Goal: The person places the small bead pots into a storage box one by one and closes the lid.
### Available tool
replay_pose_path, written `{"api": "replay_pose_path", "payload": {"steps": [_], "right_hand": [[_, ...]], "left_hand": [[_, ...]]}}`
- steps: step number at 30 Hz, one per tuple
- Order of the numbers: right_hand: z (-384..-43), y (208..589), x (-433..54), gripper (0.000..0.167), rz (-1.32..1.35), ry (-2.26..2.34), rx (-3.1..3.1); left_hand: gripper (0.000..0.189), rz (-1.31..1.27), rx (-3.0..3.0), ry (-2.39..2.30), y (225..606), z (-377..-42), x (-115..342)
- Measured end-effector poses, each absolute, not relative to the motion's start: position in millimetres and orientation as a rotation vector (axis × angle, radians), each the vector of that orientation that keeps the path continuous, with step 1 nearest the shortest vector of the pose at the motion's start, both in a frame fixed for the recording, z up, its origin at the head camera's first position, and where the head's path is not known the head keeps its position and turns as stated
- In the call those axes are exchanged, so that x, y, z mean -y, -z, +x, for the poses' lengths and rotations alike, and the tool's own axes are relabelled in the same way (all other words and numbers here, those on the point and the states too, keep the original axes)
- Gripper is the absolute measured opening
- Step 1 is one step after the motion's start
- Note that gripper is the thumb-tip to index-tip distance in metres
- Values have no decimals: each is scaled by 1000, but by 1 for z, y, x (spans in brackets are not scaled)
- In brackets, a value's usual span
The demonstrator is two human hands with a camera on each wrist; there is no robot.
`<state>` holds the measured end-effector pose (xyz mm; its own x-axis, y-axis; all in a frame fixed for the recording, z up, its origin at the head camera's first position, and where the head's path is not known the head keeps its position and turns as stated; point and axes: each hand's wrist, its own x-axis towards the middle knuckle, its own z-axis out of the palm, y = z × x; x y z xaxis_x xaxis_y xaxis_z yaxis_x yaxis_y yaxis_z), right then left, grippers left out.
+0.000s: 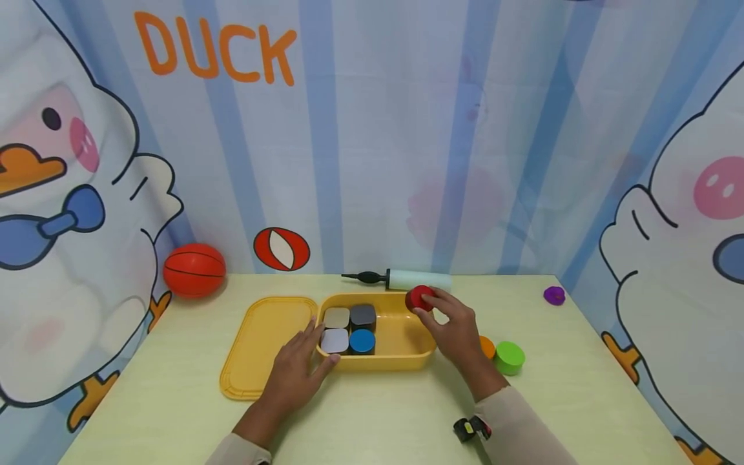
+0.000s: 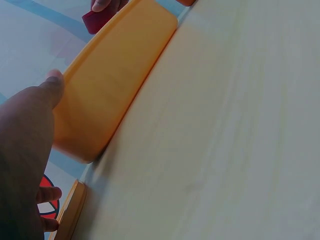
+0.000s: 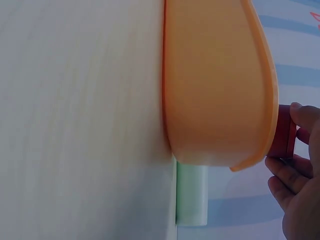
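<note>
One word legible, head view: "DUCK", orange rounded capitals, running slightly downhill left to right, upper left of the blue-and-white striped backdrop; right wrist view, top right edge: scrap of red outline on backdrop, cut off, unreadable

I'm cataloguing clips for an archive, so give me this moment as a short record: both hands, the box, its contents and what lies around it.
Left hand: touches the left end of the yellow box
Right hand: pinches a red piece at the box's right end
Box contents: beige piece, dark gray piece, white piece, blue piece, all in the left half
Left of box: yellow lid, red ball
Right of box: green piece, orange piece (partly hidden)
Behind box: hand pump
</note>
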<state>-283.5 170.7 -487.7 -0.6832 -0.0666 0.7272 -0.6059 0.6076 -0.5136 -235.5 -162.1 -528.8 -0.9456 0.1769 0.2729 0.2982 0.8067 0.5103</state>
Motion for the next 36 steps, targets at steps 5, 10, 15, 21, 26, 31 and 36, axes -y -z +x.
{"api": "replay_pose_path", "payload": {"steps": [5,10,15,21,26,31,36], "right_hand": [[-283,486,-158,37,515,-1029,2216],[-283,486,-148,37,513,-1038,2287],[-285,486,-140,37,495,-1049,2329],[-289,484,-133,35,490,-1007,2361],[-290,480,-127,31,456,-1024,2448],[-295,478,-123,27,409,-1039,2570],[-302,477,-122,26,394,-1061,2653]], "left_hand": [[81,-376,2787,838,530,-236,163],[83,-363,2799,841,530,-236,163],[83,-359,2808,843,528,-236,162],[83,-350,2815,853,529,-236,162],[83,-347,2817,854,528,-237,162],[83,-348,2808,852,528,-237,162],[82,-342,2807,852,527,-236,161]]}}
